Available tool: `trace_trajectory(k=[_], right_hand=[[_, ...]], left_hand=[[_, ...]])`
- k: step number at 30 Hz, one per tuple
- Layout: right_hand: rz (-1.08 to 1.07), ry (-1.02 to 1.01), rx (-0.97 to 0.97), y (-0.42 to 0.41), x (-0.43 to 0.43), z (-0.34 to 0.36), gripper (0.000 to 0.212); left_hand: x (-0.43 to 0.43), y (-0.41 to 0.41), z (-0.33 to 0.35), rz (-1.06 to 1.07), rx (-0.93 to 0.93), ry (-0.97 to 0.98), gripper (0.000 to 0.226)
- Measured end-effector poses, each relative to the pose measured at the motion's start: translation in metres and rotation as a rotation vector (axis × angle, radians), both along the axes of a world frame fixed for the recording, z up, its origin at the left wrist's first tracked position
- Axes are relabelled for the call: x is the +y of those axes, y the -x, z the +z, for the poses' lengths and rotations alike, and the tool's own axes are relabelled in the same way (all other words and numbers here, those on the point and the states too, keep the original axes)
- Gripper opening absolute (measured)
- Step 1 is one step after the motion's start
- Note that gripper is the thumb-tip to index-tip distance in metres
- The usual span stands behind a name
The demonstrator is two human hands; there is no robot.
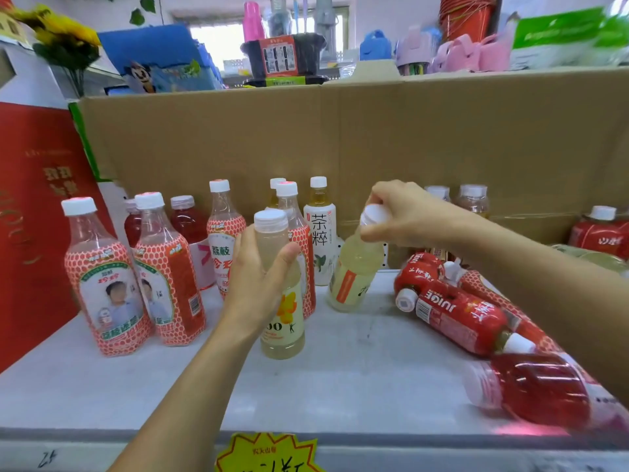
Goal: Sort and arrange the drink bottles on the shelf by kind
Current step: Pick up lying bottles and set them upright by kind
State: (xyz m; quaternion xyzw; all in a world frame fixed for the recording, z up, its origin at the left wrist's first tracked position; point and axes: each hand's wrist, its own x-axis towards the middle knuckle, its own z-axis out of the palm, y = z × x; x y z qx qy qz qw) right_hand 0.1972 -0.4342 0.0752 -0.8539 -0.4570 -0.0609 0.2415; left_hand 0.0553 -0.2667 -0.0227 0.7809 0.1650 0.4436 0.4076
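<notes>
Only the two arms show, and both are bare from the frame edge to the fingertips. The left forearm [183,396] is slim and smooth, tapering from a wider near end to a narrow wrist. The left grip [258,277] is a bare hand with long, slender fingers and a short, plain thumbnail [293,248]. The right forearm [544,284] looks much thicker towards the right edge, where the wide lens stretches it, and narrows to the wrist. The right grip [405,212] is a bare hand too, with rounded knuckles.

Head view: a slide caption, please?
Left hand holds an upright pale bottle; right hand tilts a second pale bottle by its cap.
</notes>
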Motion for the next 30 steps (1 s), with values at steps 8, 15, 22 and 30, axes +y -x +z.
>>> trace_trajectory(k=[8,15,22,30], right_hand=[[0.109,-0.139,0.236,-0.013,0.060,-0.005,0.027],[0.058,-0.050,0.290,-0.010,0.020,-0.013,0.079],[-0.163,0.372,0.136,-0.030,-0.089,-0.029,0.062],[-0.040,0.370,0.050,-0.077,-0.151,-0.044,0.042]], left_hand=[[0.006,0.003,0.002,-0.046,0.004,0.022,0.038],[-0.009,0.009,-0.005,0.126,-0.044,-0.056,0.066],[-0.073,0.009,-0.013,-0.109,0.037,-0.616,0.046],[-0.150,-0.105,-0.011,-0.412,0.733,-0.983,0.082]])
